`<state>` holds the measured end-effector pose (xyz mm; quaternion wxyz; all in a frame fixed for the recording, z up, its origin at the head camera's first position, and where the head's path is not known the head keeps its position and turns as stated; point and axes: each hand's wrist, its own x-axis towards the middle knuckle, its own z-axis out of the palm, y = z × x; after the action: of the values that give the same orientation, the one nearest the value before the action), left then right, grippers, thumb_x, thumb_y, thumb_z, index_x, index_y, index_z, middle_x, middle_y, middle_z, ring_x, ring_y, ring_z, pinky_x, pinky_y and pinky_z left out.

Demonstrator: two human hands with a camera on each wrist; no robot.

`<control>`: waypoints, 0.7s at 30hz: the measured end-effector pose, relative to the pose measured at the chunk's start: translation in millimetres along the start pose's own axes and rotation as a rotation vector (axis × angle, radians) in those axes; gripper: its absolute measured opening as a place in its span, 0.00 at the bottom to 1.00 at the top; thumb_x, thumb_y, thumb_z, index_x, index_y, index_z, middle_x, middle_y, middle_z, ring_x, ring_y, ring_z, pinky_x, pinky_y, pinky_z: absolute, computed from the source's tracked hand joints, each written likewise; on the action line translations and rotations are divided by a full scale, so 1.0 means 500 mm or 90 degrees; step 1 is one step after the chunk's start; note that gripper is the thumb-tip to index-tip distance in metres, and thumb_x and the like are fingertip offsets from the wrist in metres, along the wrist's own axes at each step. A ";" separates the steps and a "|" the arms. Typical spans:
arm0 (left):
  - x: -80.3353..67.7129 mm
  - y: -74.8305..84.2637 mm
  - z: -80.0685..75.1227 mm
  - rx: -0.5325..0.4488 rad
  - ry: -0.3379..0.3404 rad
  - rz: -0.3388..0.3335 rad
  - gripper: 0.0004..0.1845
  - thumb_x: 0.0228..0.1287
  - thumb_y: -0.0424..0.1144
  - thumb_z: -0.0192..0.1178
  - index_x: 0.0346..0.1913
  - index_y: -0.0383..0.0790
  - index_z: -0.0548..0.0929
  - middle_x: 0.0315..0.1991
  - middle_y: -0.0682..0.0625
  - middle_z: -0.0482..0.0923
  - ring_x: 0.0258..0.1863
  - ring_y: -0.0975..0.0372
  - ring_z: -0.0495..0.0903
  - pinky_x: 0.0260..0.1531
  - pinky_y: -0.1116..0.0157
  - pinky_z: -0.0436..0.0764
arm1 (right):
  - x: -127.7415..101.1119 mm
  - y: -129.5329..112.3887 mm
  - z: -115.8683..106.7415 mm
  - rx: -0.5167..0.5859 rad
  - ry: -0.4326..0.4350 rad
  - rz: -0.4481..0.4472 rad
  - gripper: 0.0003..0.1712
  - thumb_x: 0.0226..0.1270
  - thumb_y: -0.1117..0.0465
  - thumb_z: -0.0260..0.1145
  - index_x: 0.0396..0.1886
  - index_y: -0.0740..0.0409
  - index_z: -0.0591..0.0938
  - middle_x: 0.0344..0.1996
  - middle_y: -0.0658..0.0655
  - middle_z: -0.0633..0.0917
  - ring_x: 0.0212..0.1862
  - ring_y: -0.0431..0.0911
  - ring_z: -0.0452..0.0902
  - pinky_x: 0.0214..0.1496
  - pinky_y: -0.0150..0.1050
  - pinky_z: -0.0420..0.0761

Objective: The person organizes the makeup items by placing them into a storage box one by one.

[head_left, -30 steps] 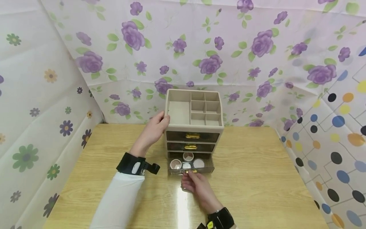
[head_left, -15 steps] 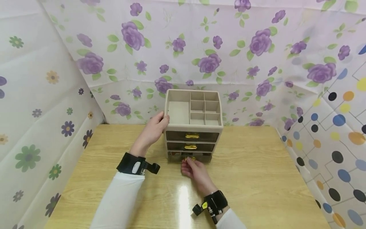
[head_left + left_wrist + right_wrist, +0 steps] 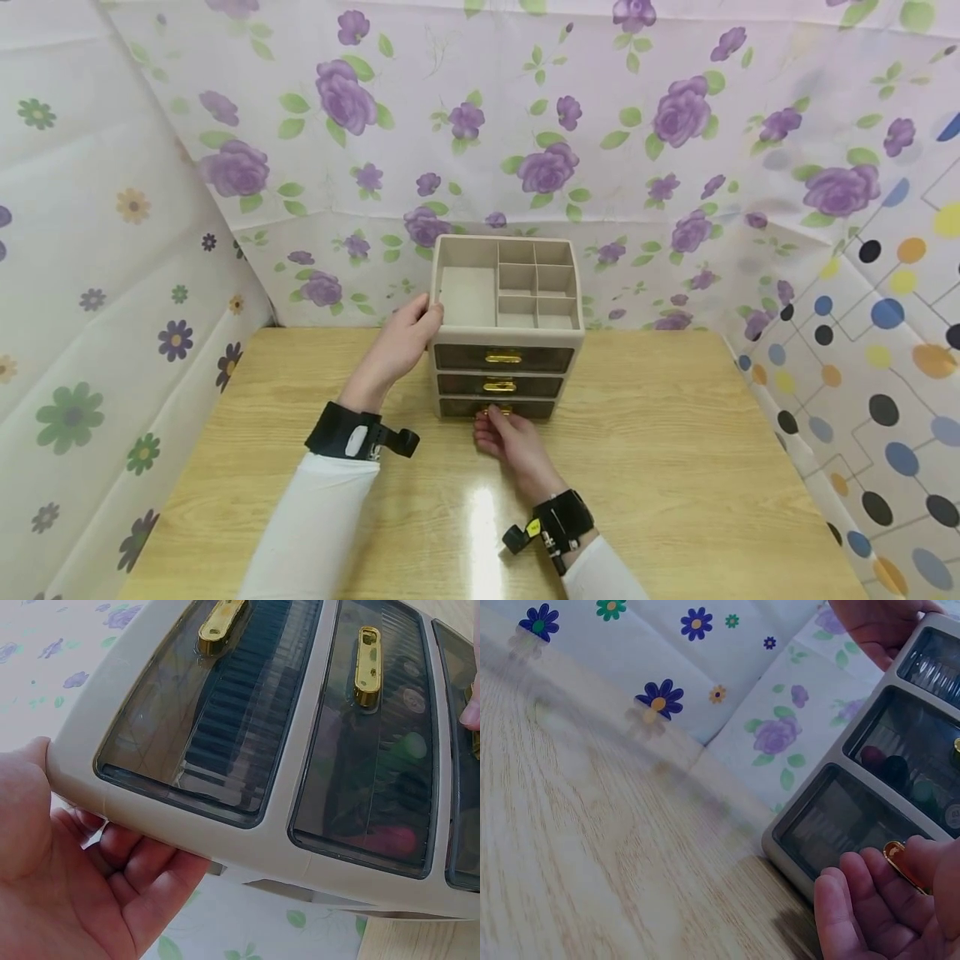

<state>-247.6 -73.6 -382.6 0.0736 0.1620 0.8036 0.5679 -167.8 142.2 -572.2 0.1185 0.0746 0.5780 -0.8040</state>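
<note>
A beige desktop drawer organizer stands upright on the table, with an open compartment tray on top and three dark see-through drawers with gold handles below. My left hand grips its upper left side, thumb at the front corner and fingers along the side wall. At the bottom drawer, which sits flush in the frame, my right hand pinches the gold handle between thumb and curled fingers. Through the middle drawer pinkish and green items show dimly.
The wooden table extends on both sides of the organizer. Right behind it hangs a cloth with purple flowers. Patterned cloths also border the table at left and right. Each wrist wears a black strap with a small camera.
The bottom drawer, pulled out with round compacts showing a second ago, has slid back into the organizer under my right hand, which moved forward with it. My left hand has stayed in place.
</note>
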 end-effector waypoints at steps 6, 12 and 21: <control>0.000 0.000 -0.002 0.000 -0.002 -0.008 0.19 0.88 0.53 0.44 0.55 0.40 0.75 0.38 0.42 0.67 0.32 0.51 0.66 0.37 0.54 0.68 | 0.002 -0.003 0.004 -0.003 -0.003 -0.002 0.29 0.87 0.51 0.59 0.63 0.78 0.77 0.47 0.64 0.86 0.45 0.45 0.86 0.53 0.38 0.87; -0.001 -0.003 -0.001 -0.003 -0.003 -0.007 0.19 0.88 0.53 0.44 0.57 0.41 0.75 0.42 0.41 0.69 0.37 0.50 0.69 0.40 0.52 0.68 | 0.001 -0.005 0.005 -0.011 0.001 -0.005 0.28 0.88 0.52 0.58 0.63 0.77 0.77 0.47 0.63 0.86 0.45 0.45 0.86 0.52 0.37 0.87; -0.002 -0.004 -0.003 -0.009 -0.012 -0.002 0.20 0.88 0.55 0.43 0.57 0.41 0.74 0.32 0.43 0.61 0.26 0.52 0.61 0.34 0.55 0.66 | -0.001 0.000 0.003 -0.020 0.002 -0.004 0.31 0.85 0.47 0.61 0.62 0.74 0.79 0.49 0.65 0.86 0.46 0.47 0.87 0.53 0.39 0.87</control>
<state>-247.4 -76.2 -384.1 0.0833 0.1654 0.7989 0.5722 -167.3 140.9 -571.4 0.1159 0.0724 0.5910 -0.7950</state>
